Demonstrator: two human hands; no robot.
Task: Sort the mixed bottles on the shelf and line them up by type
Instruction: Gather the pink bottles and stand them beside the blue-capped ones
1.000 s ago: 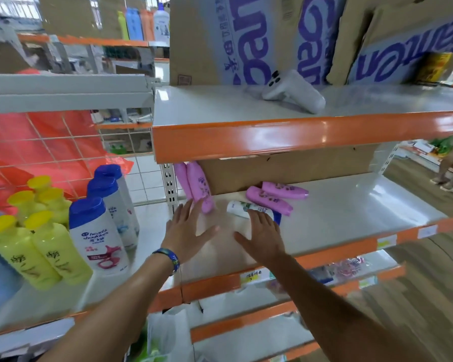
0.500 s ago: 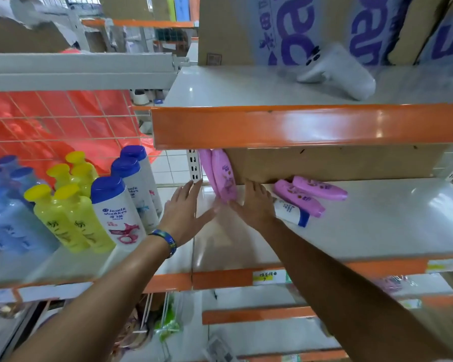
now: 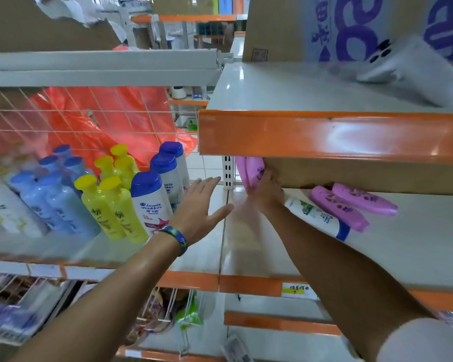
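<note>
Head view is taken first: what is held by the right hand (image 3: 266,192)?

Reply: two upright pink bottles (image 3: 253,170) are gripped by it; the thumb is laid on the front one and the fingers are closed round their lower part, though the fingertips are hidden; the pair is pressed against a cardboard box (image 3: 351,176) at the back left corner of the right shelf (image 3: 403,244), partly covered by the orange edge of the shelf above.

Asked: how is the left hand (image 3: 199,205) shown?

Reply: nothing is held by it; its fingers are stretched straight and close together, with the thumb spread wide; it is raised over the seam between the two shelves, near the right hand but apart from it; a coloured wristband (image 3: 179,239) is worn on that wrist.

Asked: where are the other bottles found?

Reply: two lying pink bottles (image 3: 338,208) are seen flat to the right, touching each other; a lying white bottle (image 3: 316,218) with a blue cap is placed just beside the right forearm; on the left shelf (image 3: 202,253), standing white bottles (image 3: 152,202), yellow bottles (image 3: 110,205) and blue bottles (image 3: 45,199) are grouped by colour.
</note>
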